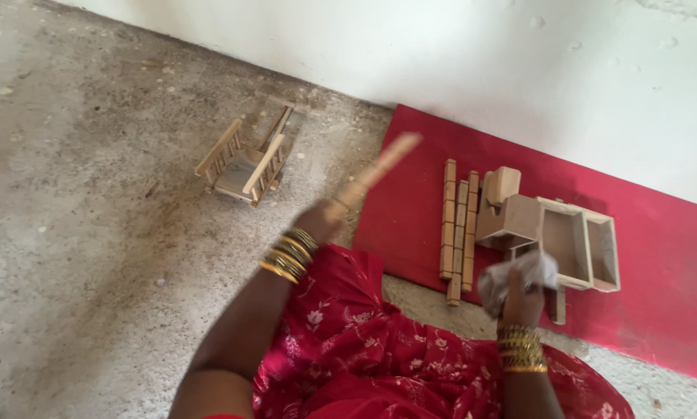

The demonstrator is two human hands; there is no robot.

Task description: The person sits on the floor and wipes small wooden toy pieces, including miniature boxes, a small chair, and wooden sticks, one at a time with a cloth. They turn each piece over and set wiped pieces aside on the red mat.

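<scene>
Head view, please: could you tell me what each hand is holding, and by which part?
The left hand grips a notched wooden strip by its lower end. The right hand clutches a crumpled grey-white cloth bunched in its fingers.

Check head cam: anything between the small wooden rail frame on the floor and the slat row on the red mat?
Head view: between the wooden frame and slat row only the stick in the left hand crosses; otherwise bare concrete floor.
</scene>
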